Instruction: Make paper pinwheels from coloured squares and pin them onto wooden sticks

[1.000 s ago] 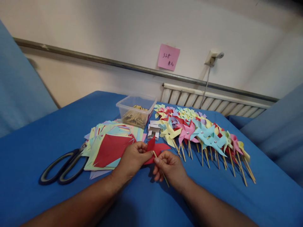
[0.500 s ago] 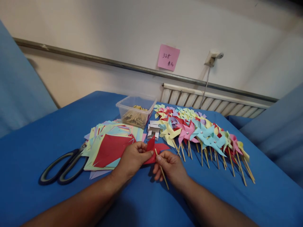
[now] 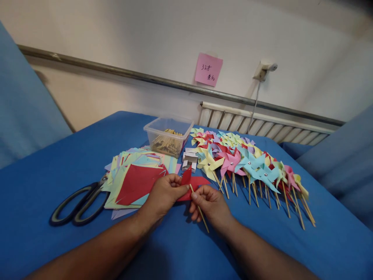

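A red paper pinwheel (image 3: 197, 182) with folded blades is pinched in my left hand (image 3: 166, 193), its thumb pressed near the middle. Between the thumb and fingers of my right hand (image 3: 210, 205) is a thin wooden stick (image 3: 203, 219). The stick's upper end lies against or very close to the pinwheel's centre, and its lower end slants toward me. Whether a pin joins the two is hidden by my fingers. Left of my hands lies a pile of coloured paper sheets (image 3: 140, 184), a red one on top.
Black-handled scissors (image 3: 84, 204) lie at the left, blades under the paper. A clear plastic box (image 3: 167, 138) of sticks stands behind, beside a small white carton (image 3: 189, 160). Many finished pinwheels (image 3: 233, 161) cover the right side of the blue-covered table (image 3: 96, 136).
The view has shifted very slightly. Both hands keep their holds, with the stick and the red pinwheel in almost the same place.
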The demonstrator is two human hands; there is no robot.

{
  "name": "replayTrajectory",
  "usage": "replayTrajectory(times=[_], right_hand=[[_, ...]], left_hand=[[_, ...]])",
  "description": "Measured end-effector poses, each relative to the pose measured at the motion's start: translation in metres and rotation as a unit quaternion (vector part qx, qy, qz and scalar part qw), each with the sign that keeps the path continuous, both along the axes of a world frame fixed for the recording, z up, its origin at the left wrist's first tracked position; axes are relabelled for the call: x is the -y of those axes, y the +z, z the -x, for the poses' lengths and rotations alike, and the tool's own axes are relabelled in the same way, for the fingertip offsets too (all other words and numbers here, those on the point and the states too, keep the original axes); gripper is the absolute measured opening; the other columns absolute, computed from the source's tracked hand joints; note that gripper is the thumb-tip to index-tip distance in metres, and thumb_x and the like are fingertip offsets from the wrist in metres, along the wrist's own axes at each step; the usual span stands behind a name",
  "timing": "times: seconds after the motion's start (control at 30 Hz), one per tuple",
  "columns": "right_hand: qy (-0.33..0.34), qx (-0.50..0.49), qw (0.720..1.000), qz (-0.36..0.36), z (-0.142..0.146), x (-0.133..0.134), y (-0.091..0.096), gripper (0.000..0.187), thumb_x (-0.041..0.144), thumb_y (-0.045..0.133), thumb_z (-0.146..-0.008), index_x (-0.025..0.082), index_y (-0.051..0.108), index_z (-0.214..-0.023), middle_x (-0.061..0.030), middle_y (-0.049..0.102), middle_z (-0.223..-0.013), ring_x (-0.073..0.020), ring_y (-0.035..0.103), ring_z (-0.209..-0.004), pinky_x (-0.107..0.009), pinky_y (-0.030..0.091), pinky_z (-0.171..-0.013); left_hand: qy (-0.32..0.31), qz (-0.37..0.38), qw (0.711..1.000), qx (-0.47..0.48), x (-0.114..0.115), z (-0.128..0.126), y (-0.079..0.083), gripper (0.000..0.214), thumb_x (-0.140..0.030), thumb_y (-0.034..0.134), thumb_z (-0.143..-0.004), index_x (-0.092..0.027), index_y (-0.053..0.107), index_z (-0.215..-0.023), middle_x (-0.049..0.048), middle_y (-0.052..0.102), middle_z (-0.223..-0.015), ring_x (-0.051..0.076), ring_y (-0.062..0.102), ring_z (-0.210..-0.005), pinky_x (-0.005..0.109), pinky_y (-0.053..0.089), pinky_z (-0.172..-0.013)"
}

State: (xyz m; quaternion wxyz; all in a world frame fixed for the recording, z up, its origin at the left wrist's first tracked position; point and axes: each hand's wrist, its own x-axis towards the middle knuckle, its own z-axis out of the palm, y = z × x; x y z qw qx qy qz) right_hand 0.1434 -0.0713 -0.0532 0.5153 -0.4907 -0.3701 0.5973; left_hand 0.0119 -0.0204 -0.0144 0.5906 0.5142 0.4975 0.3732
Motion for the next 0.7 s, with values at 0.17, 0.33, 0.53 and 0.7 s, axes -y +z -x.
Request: replayTrajectory(times=[0.17, 0.33, 0.53, 0.7], right_hand=[[-0.005, -0.016, 1.000, 0.000, 0.0001, 0.0009, -0.0013, 0.049, 0.058, 0.076, -0.061, 0.018, 0.049, -0.069, 0.0026, 0.063, -0.047, -0.0091, 0.056, -0.034, -0.015, 0.038, -0.033], [-0.012, -0.019, 1.000, -0.002, 0.0009, 0.0017, -0.0029, 0.047, 0.055, 0.077, -0.062, 0.018, 0.050, -0.069, 0.0031, 0.063, -0.047, -0.0085, 0.055, -0.033, -0.015, 0.039, -0.034], [-0.024, -0.016, 1.000, 0.001, 0.0017, 0.0024, -0.0041, 0.047, 0.054, 0.078, -0.061, 0.018, 0.050, -0.069, 0.0035, 0.063, -0.047, -0.0084, 0.054, -0.032, -0.015, 0.039, -0.034], [-0.029, -0.012, 0.999, -0.002, 0.0025, 0.0029, -0.0045, 0.046, 0.053, 0.079, -0.060, 0.018, 0.050, -0.068, 0.0033, 0.063, -0.046, -0.0085, 0.054, -0.032, -0.015, 0.038, -0.034]], left_hand=[[0.007, -0.006, 1.000, -0.003, 0.0000, 0.0001, 0.0013, 0.030, -0.031, 0.077, -0.053, -0.017, 0.052, -0.059, -0.0093, 0.048, -0.047, 0.006, 0.040, -0.043, 0.017, 0.027, -0.041], [0.002, -0.003, 1.000, -0.004, -0.0010, 0.0002, 0.0004, 0.029, -0.032, 0.077, -0.052, -0.017, 0.053, -0.059, -0.0078, 0.051, -0.048, 0.007, 0.043, -0.044, 0.018, 0.030, -0.042], [-0.001, 0.002, 1.000, 0.001, -0.0003, 0.0000, 0.0007, 0.030, -0.032, 0.077, -0.053, -0.017, 0.052, -0.059, -0.0077, 0.052, -0.048, 0.007, 0.043, -0.044, 0.018, 0.030, -0.042], [-0.006, -0.003, 1.000, 0.001, -0.0010, 0.0006, -0.0002, 0.029, -0.031, 0.077, -0.054, -0.017, 0.051, -0.060, -0.0088, 0.050, -0.047, 0.007, 0.043, -0.045, 0.018, 0.030, -0.043]])
